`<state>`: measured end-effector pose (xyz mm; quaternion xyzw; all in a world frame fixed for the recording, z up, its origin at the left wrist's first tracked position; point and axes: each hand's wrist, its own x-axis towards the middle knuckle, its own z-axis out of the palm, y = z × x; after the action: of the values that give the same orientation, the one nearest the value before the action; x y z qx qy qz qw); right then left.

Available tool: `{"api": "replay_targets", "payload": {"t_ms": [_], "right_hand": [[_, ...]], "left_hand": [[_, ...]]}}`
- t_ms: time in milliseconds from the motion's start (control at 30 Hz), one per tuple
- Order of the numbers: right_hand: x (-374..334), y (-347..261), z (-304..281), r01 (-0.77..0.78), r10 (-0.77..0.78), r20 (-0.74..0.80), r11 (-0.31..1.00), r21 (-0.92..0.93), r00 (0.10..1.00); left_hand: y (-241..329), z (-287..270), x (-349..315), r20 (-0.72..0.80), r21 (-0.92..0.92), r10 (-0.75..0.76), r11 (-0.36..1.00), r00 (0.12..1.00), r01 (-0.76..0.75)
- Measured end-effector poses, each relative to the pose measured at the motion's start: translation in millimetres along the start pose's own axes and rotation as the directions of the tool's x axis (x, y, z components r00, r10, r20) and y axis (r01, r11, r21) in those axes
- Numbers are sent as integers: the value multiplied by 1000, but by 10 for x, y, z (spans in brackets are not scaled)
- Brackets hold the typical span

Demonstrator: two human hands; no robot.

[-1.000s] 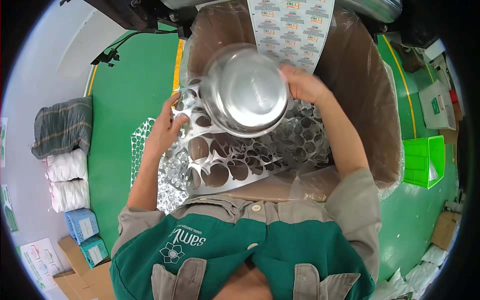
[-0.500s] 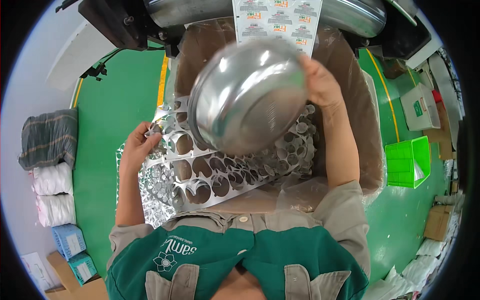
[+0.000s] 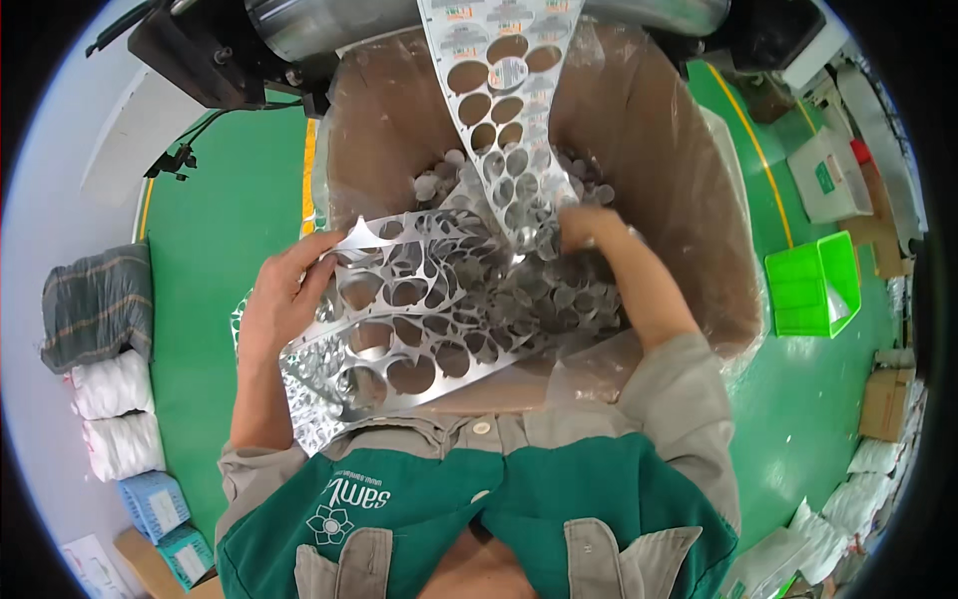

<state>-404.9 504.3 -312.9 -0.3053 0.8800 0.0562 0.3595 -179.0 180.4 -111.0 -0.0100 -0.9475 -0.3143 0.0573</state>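
My left hand [image 3: 286, 304] pinches the edge of a punched foil sheet [image 3: 394, 232] on the left side of a large lined box [image 3: 689, 260]. Rows of round holes run across the sheet, which droops over the box's near left side. Down inside the box, my right hand [image 3: 589, 230] is closed beside many small foil discs [image 3: 574, 299]; its fingertips are hidden and slightly blurred. A printed foil strip [image 3: 519, 130] with punched holes hangs from above and reaches down close to that hand. The metal bowl cannot be made out.
Metal rollers [image 3: 329, 22] on dark brackets span the far side above the box. A bright green crate [image 3: 803, 295] and a white bin [image 3: 828, 178] stand to the right. Along the left wall lie a dark folded quilt [image 3: 97, 304] and white bundles [image 3: 115, 384].
My right hand has gone down into the box, and the metal bowl it held up no longer shows. The hanging foil strip now reaches lower, showing holes. My left hand still grips the sheet.
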Motion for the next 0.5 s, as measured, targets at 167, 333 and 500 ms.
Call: {"api": "replay_targets", "payload": {"t_ms": [167,333,500], "right_hand": [[-647,-245,-1140,671,-276,-613,251,697,740],[-617,-484,-951,502,-287,-658,-461,732,696],[161,-141,28,22,180,-287,813,582,941]], "left_hand": [[146,-229,-167,37,94,165,981,986,-168],[410,-526,-382,-60,-108,484,866,873,-487],[-240,-1070,-819,-538,-373,297,756,789,-539]]}}
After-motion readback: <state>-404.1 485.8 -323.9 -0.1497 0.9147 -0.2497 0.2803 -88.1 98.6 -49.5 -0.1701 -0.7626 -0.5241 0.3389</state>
